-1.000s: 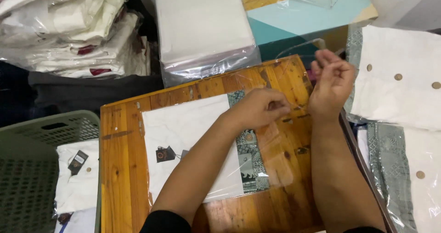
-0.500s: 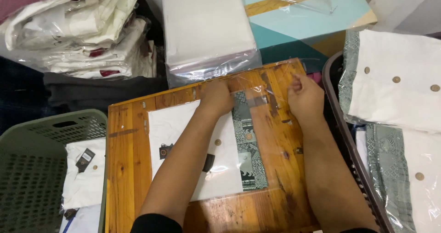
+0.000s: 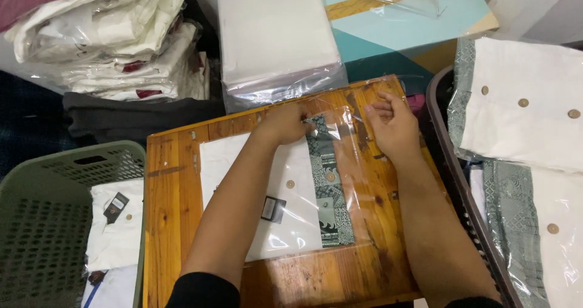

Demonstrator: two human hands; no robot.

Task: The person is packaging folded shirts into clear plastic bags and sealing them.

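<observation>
We see the folded white garment with a green patterned panel (image 3: 303,192) lying inside a clear plastic bag (image 3: 349,162) on the wooden board (image 3: 170,186). Its long axis runs from the fingers back toward the person's body, so most of the garment lies on the near side of both hands. The left hand (image 3: 285,124) rests on the far end of the garment, fingers curled and pressed down on the bag's edge just beyond the patterned panel. The right hand (image 3: 393,126) lies to the right of that panel, fingers bent together and pinching the loose bag flap at the far edge. The left hand is the nearer one to the garment; the right touches film only. To the left of the left fingers, the green basket (image 3: 42,223) holds bagged white garments (image 3: 115,229). To the right of the right fingers, the dark basket (image 3: 452,180) holds more bagged white and green garments (image 3: 522,119). Beyond the fingers lies a stack of flat clear bags (image 3: 276,34).
</observation>
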